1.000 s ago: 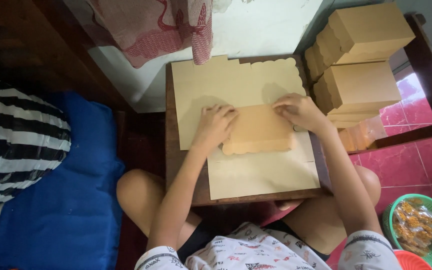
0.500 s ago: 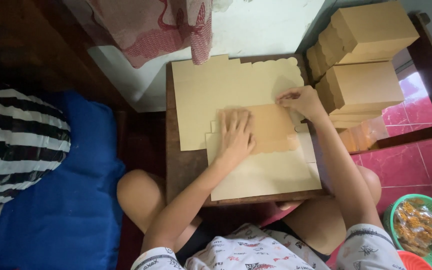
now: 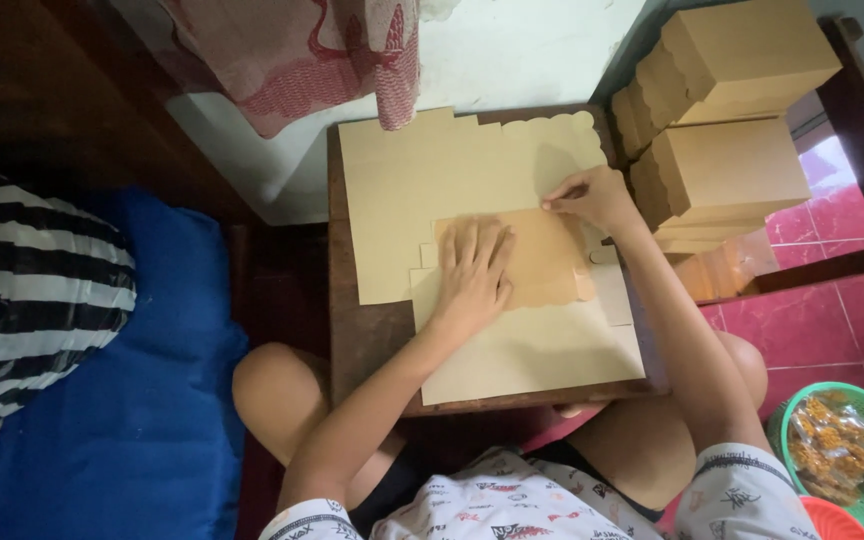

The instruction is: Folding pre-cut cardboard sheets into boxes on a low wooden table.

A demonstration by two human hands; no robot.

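While the brown cardboard flap lies folded over the pale flat box blank in the middle of the small wooden desk, the left hand presses it down, palm flat and fingers spread, apparently to keep the crease in place. At the flap's far corner the right hand pinches the edge with its fingertips. More flat sheets lie beneath. Finished boxes are stacked just right of the desk, and a green basket sits on the red floor.
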